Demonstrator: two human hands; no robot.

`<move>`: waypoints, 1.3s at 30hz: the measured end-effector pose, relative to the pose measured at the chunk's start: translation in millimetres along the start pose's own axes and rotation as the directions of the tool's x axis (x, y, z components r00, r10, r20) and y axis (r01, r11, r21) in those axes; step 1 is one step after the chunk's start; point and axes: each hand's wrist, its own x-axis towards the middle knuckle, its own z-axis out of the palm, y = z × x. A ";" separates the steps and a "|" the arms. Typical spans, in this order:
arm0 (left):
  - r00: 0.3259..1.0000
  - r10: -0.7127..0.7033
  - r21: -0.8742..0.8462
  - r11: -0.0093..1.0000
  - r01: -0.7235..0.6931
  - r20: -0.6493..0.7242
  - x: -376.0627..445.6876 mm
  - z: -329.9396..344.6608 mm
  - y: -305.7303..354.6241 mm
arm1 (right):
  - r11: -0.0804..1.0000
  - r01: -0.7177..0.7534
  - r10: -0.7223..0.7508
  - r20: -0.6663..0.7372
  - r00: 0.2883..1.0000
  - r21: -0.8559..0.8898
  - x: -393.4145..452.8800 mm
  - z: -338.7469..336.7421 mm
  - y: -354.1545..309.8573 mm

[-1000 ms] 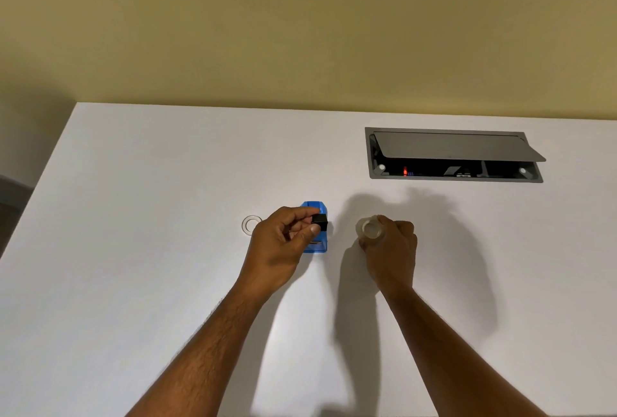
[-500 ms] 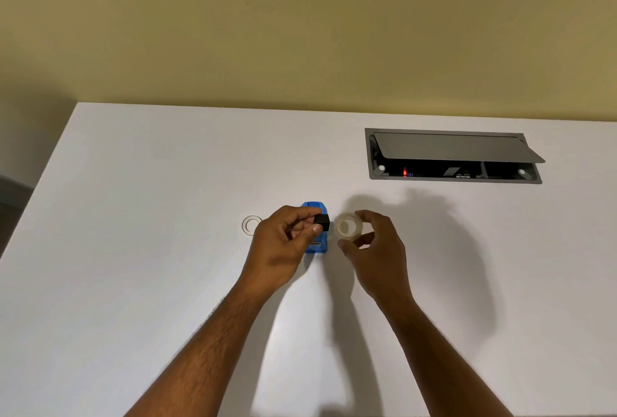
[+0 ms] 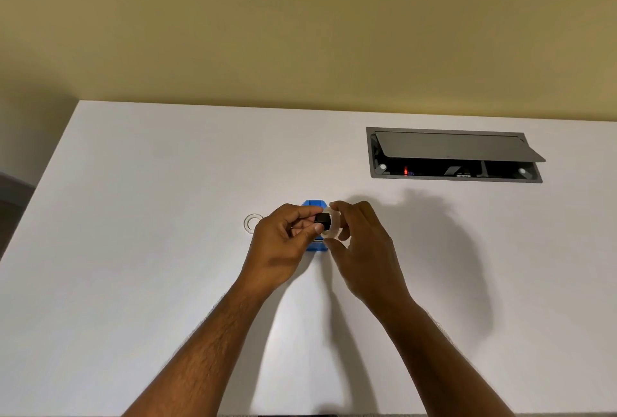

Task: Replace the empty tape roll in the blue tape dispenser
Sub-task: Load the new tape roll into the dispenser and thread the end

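Hands meet above the blue dispenser: left hand grip pinches a black spindle, right hand grip pinches a tape roll against it.

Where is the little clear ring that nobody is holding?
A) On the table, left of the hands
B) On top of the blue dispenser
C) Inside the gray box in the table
A: the empty clear ring lies flat on the white table, just left of the left hand.
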 end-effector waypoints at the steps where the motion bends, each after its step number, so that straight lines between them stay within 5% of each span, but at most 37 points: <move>1: 1.000 -0.001 0.003 1.000 0.001 0.001 0.0 -1.0 -0.6 | 1.000 0.008 -0.008 0.006 1.000 0.007 0.5 -0.4 -0.5; 9: 1.000 0.025 0.077 0.997 -0.026 0.017 1.9 -6.7 -6.9 | 0.945 -0.102 0.059 0.142 0.988 0.312 5.7 -6.3 -0.1; 29: 0.996 -0.090 -0.042 0.995 0.091 0.018 4.8 -7.9 -14.4 | 0.958 -0.067 0.009 0.206 0.979 0.280 9.8 -1.3 6.3; 39: 0.988 -0.122 -0.090 0.989 0.114 -0.090 13.7 0.1 -20.1 | 0.946 -0.017 -0.065 0.242 0.968 0.323 34.6 2.9 15.7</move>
